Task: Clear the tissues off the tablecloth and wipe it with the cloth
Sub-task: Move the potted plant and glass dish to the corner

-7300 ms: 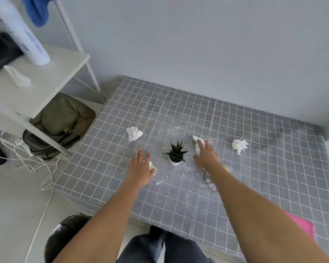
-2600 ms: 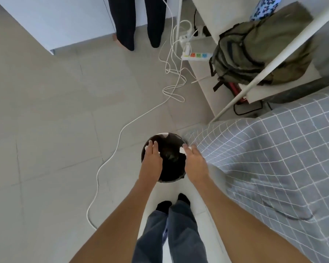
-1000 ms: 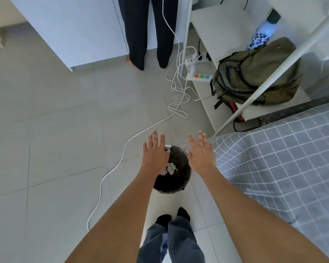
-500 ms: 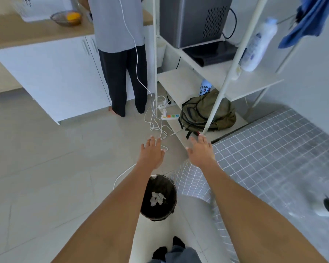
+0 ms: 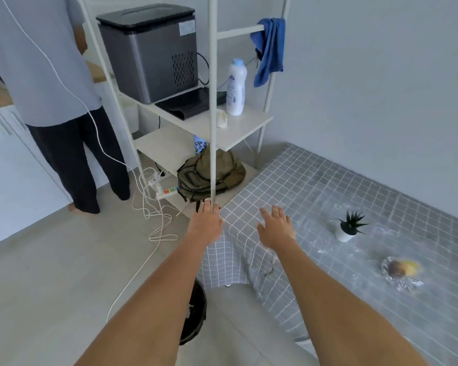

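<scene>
Item: blue cloth (image 5: 269,50), draped over a rail of the white shelf rack (image 5: 212,101), well above the checked tablecloth (image 5: 328,196); judged soft, light and limp, best pinched at its hanging lower edge. Left hand (image 5: 205,224) and right hand (image 5: 275,228) were empty, fingers spread. Nearby: lotion bottle (image 5: 236,87), potted succulent (image 5: 348,227), fruit dish (image 5: 401,270), scattered crumbs; the rack's front post stood in the reach path.
</scene>
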`<control>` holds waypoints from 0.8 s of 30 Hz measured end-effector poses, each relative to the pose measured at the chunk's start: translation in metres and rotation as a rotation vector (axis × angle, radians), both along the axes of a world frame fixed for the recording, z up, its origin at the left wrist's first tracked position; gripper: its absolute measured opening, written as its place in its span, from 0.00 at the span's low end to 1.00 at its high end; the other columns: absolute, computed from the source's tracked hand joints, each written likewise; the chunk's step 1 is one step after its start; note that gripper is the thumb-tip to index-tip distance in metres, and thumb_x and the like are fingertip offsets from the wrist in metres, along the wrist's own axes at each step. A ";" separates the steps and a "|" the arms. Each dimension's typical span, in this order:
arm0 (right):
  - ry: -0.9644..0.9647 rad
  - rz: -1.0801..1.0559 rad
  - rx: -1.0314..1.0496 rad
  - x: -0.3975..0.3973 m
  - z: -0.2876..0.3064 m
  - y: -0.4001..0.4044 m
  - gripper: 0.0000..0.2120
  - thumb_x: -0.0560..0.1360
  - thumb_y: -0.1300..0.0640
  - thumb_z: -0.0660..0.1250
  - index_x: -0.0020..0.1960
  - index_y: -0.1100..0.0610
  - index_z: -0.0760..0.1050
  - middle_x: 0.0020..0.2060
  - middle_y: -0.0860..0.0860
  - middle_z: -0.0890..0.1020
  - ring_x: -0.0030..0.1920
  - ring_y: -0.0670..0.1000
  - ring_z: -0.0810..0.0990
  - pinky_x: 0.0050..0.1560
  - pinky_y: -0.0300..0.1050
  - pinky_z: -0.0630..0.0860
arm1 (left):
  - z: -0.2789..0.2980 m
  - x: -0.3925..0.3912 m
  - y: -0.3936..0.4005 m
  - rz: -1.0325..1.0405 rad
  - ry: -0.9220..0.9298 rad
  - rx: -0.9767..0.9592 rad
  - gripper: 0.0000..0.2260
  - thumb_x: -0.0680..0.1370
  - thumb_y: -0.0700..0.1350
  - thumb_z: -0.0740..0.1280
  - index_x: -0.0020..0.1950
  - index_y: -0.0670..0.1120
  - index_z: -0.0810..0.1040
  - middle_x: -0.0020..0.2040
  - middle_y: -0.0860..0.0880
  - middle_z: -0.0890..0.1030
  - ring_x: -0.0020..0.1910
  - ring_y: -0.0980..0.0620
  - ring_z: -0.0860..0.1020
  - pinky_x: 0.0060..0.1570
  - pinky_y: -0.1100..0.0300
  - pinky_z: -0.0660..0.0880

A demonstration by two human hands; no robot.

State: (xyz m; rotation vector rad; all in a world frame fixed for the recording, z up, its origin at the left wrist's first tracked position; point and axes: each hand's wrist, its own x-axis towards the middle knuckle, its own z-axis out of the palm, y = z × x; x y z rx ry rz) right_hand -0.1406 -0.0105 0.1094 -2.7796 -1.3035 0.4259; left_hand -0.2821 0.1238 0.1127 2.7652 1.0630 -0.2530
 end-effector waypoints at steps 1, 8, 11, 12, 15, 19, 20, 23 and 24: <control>0.007 -0.028 0.000 0.006 -0.001 -0.012 0.27 0.83 0.49 0.51 0.79 0.51 0.46 0.78 0.58 0.46 0.78 0.58 0.43 0.76 0.56 0.45 | 0.001 0.010 -0.009 -0.030 0.003 0.009 0.26 0.83 0.51 0.50 0.78 0.41 0.50 0.77 0.37 0.52 0.76 0.41 0.53 0.73 0.47 0.56; 0.044 -0.204 -0.013 0.049 -0.010 -0.110 0.27 0.83 0.49 0.52 0.79 0.51 0.47 0.78 0.58 0.46 0.78 0.58 0.43 0.76 0.56 0.45 | 0.001 0.079 -0.087 -0.201 0.070 -0.011 0.26 0.84 0.52 0.49 0.78 0.42 0.48 0.78 0.39 0.51 0.77 0.41 0.52 0.73 0.46 0.57; 0.054 -0.268 -0.024 0.066 -0.016 -0.155 0.26 0.83 0.49 0.51 0.79 0.52 0.48 0.78 0.59 0.46 0.78 0.58 0.43 0.76 0.56 0.46 | -0.002 0.108 -0.127 -0.262 0.090 -0.022 0.26 0.84 0.52 0.49 0.78 0.42 0.47 0.78 0.40 0.49 0.77 0.41 0.51 0.74 0.45 0.56; 0.057 -0.286 -0.034 0.071 -0.019 -0.171 0.26 0.83 0.48 0.51 0.79 0.52 0.48 0.78 0.59 0.46 0.78 0.58 0.44 0.76 0.56 0.46 | -0.004 0.117 -0.140 -0.277 0.095 -0.032 0.26 0.84 0.53 0.49 0.78 0.43 0.46 0.78 0.40 0.48 0.77 0.41 0.50 0.74 0.45 0.55; 0.056 -0.339 -0.053 0.087 -0.027 -0.214 0.27 0.83 0.48 0.51 0.78 0.52 0.48 0.78 0.59 0.46 0.78 0.58 0.44 0.76 0.56 0.48 | -0.011 0.142 -0.179 -0.316 0.110 -0.053 0.27 0.84 0.53 0.49 0.78 0.43 0.47 0.78 0.40 0.48 0.77 0.41 0.50 0.74 0.44 0.54; 0.059 -0.404 -0.046 0.106 -0.035 -0.262 0.27 0.83 0.48 0.52 0.79 0.51 0.47 0.78 0.58 0.45 0.77 0.59 0.42 0.75 0.56 0.46 | -0.020 0.168 -0.219 -0.346 0.112 -0.078 0.26 0.84 0.52 0.49 0.78 0.43 0.47 0.78 0.40 0.48 0.77 0.42 0.50 0.74 0.44 0.53; 0.061 -0.420 -0.043 0.111 -0.036 -0.272 0.28 0.83 0.48 0.53 0.79 0.51 0.47 0.78 0.58 0.44 0.77 0.59 0.42 0.75 0.57 0.46 | -0.022 0.172 -0.228 -0.352 0.116 -0.087 0.26 0.84 0.52 0.49 0.78 0.43 0.47 0.78 0.40 0.48 0.77 0.42 0.50 0.74 0.44 0.53; 0.070 -0.470 -0.023 0.123 -0.042 -0.298 0.28 0.82 0.49 0.54 0.79 0.50 0.47 0.78 0.57 0.44 0.77 0.59 0.43 0.76 0.56 0.47 | -0.028 0.184 -0.247 -0.361 0.128 -0.112 0.26 0.84 0.52 0.49 0.78 0.42 0.47 0.78 0.39 0.47 0.77 0.42 0.49 0.74 0.44 0.52; 0.072 -0.485 -0.015 0.127 -0.044 -0.304 0.29 0.82 0.49 0.54 0.79 0.50 0.47 0.78 0.58 0.44 0.77 0.59 0.44 0.76 0.56 0.47 | -0.029 0.188 -0.252 -0.365 0.128 -0.117 0.26 0.84 0.52 0.49 0.78 0.42 0.47 0.78 0.39 0.47 0.77 0.41 0.49 0.74 0.44 0.52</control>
